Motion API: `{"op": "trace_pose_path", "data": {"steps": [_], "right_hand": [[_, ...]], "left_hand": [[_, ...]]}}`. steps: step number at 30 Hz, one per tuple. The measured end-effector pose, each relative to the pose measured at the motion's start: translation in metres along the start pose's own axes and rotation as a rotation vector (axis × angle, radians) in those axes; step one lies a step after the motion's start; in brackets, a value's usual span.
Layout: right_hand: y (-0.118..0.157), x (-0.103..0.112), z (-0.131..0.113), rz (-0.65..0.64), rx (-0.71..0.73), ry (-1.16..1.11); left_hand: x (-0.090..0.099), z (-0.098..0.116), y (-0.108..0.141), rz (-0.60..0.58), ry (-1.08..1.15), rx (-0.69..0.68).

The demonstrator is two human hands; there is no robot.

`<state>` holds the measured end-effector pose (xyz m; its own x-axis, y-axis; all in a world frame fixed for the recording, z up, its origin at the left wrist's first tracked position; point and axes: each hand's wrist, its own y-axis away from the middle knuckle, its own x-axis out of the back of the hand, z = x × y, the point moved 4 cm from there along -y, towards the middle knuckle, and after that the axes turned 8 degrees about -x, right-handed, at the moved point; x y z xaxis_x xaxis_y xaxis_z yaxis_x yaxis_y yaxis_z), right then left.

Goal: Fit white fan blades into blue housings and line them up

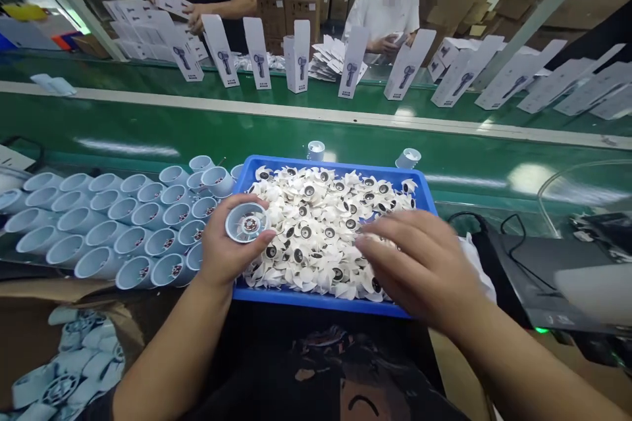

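My left hand (224,243) is wrapped round a light blue fan housing (228,227), its open end facing me, with a small motor visible inside. The hand is over the left edge of a blue tray (316,302) heaped with white fan impellers (309,230) with dark hubs. Over the right part of the heap, my right hand (419,263) has its fingers stretched out to the left. It is slightly blurred, and I see nothing held in it. Rows of similar housings (99,230) lie left of the tray, many with motors showing inside.
Behind the tray runs a green conveyor belt (197,122) carrying two housings (316,150). White printed boxes (297,62) stand along its far side, where two people work. A carton (29,335) at lower left holds more blue parts. Dark equipment with cables (538,276) is at right.
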<state>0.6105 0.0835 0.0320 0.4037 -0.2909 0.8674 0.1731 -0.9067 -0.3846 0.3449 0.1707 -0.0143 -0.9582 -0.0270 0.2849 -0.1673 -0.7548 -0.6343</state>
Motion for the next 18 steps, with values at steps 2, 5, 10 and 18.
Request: {"op": "trace_pose_path", "data": {"steps": [2,5,10,18], "right_hand": [[-0.022,-0.039,-0.013,-0.195,0.064,0.122],[-0.05,-0.088,-0.011,-0.38,0.015,0.28],[-0.072,-0.108,-0.011,-0.436,-0.094,0.294],[-0.044,-0.052,-0.021,-0.364,-0.202,-0.294]], "left_hand": [[0.0,0.001,0.002,0.004,0.039,-0.02],[0.0,-0.001,0.008,0.002,0.103,-0.002],[-0.001,-0.008,0.013,0.01,0.095,0.059],[-0.007,0.018,0.007,-0.277,-0.066,-0.037]]}}
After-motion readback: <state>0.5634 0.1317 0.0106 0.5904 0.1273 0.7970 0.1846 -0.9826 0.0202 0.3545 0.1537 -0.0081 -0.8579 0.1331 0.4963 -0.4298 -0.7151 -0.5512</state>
